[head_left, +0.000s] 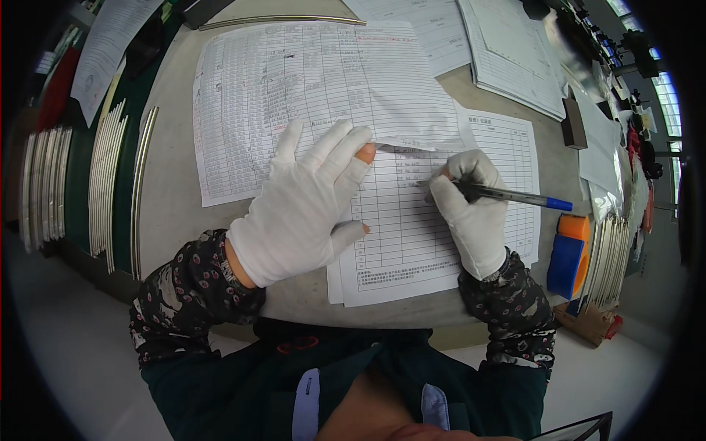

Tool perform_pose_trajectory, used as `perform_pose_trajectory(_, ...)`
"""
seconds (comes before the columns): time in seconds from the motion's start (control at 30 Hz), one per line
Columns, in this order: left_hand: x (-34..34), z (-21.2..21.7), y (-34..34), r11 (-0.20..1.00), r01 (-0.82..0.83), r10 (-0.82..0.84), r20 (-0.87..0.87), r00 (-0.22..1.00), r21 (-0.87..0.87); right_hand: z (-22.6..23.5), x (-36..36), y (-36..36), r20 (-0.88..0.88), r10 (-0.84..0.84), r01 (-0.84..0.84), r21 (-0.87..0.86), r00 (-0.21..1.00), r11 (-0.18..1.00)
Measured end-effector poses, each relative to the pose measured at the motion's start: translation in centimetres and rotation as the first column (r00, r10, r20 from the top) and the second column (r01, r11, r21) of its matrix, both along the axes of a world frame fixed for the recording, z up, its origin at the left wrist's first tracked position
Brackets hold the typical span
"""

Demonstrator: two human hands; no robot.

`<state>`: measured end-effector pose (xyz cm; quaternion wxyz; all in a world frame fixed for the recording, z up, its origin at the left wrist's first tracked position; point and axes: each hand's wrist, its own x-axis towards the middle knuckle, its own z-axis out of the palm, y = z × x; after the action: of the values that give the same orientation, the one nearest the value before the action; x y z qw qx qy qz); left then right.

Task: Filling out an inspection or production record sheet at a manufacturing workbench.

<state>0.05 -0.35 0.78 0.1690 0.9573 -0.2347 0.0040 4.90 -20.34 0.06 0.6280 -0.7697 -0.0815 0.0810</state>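
Observation:
My right hand (pixel 474 206), in a white glove, is closed round a pen (pixel 515 195) with a clear dark barrel and a blue end. Its tip is at a row of a printed table form (pixel 404 242), where some handwriting shows in the upper rows. My left hand (pixel 305 198), gloved in white with some bare fingertips, lies flat with fingers spread. It rests across the form's left part and a wide filled-in sheet (pixel 257 88) covered with rows of entries. That sheet overlaps the form's upper part and hides it.
A metal rod (pixel 283 20) lies at the far edge. Bundles of thin metal rods (pixel 109 176) stand at the left, and more rods (pixel 609 253) at the right. Beside these sit a blue and orange block (pixel 569 257), a dark small block (pixel 573 123) and a paper stack (pixel 515 55).

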Motion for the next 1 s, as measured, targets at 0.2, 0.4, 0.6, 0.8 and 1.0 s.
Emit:
perform_pose_trajectory(0.2,0.0,-0.3,0.1,1.000,-0.004,0.005,0.041,0.999,-0.025,0.2,0.0,0.1,0.118,0.157,-0.144,-0.111,0.981,0.983)
perform_pose_trajectory(0.4,-0.1,-0.4,0.1,1.000,-0.013,0.013,0.008,1.000,-0.010,0.5,0.0,0.4,0.096,0.164,-0.151,-0.135,0.982,0.979)
perform_pose_trajectory(0.6,-0.1,-0.4,0.1,1.000,-0.014,0.014,0.004,1.000,-0.028,0.5,0.0,0.6,0.098,0.181,-0.167,-0.135,0.979,0.977)
perform_pose_trajectory(0.8,0.0,-0.5,0.2,0.999,-0.003,0.004,0.034,0.999,-0.044,0.5,0.1,0.7,0.124,0.192,-0.166,-0.191,0.973,0.967)
perform_pose_trajectory(1.0,0.0,-0.5,0.2,0.999,-0.010,0.012,0.039,0.999,-0.037,0.4,0.2,0.6,0.109,0.223,-0.205,-0.159,0.969,0.966)
